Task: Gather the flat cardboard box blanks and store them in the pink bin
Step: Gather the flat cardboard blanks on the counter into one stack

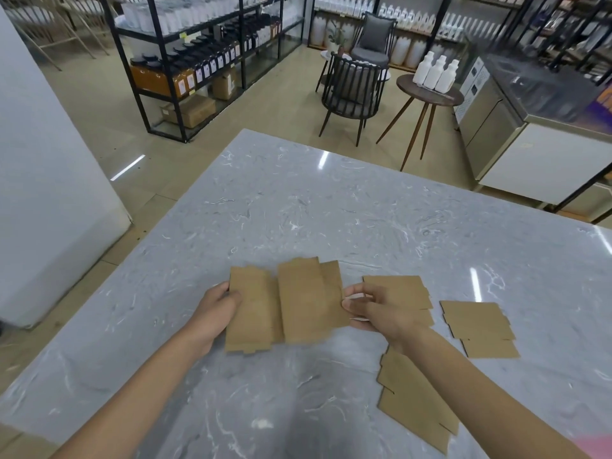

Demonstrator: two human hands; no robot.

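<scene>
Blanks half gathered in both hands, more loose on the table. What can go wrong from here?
1. The held blanks are fanned, not squared; the left hand and right hand grip only the outer edges, so one might slip out.
2. Three blanks lie apart: one behind the right hand, one further right, one under the forearm. Any could be missed or swept off.
3. Only a pink blur shows at the corner, so the drop-off is mostly unseen.

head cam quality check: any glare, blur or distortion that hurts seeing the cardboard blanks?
Head view: bright streaks of ceiling-light glare on the marble table, one close to the far-right blank but not on it; strong wide-angle bending at the edges; the top-right shelving is smeared, the blanks stay fairly sharp; a soft shadow lies on the table between the forearms.
</scene>
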